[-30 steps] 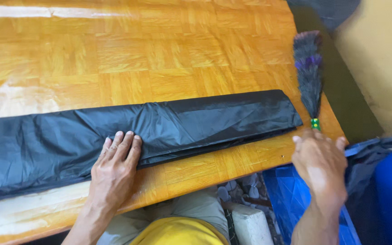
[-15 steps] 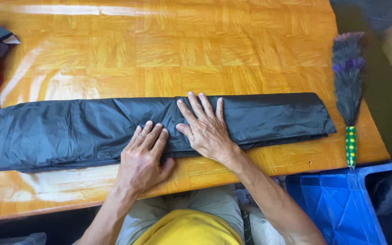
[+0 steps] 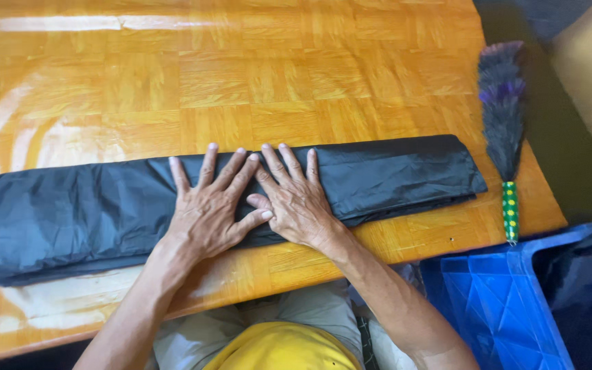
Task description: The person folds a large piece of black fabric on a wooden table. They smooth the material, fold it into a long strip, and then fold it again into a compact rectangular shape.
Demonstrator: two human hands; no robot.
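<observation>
Two hands of mine lie flat on a long black plastic sheet (image 3: 104, 212), folded into a narrow strip that runs across the wooden table (image 3: 241, 75) from its left edge almost to its right one. My left hand (image 3: 207, 205) presses palm down on the middle of the strip, fingers spread and pointing away from me, the wrist hanging just over the strip's near edge. My right hand (image 3: 294, 199) lies right beside it, also palm down with the fingers fanned out; its thumb touches the thumb and forefinger of my left hand. Neither hand closes around anything: both are open, resting on the plastic and gripping nothing.

The strip lies a little slanted, its right end farther from me than its left end, and it shows soft creases along its length. Its right end is squared off, with folded layers showing at the near corner.

Just beside that right end, near the table's right edge, lies a feather duster (image 3: 501, 116) with dark purple feathers and a green dotted handle pointing toward me. Below the table's near right corner stands a blue plastic crate (image 3: 501, 301). My lap, in a yellow shirt and light trousers, shows under the table's near edge.
</observation>
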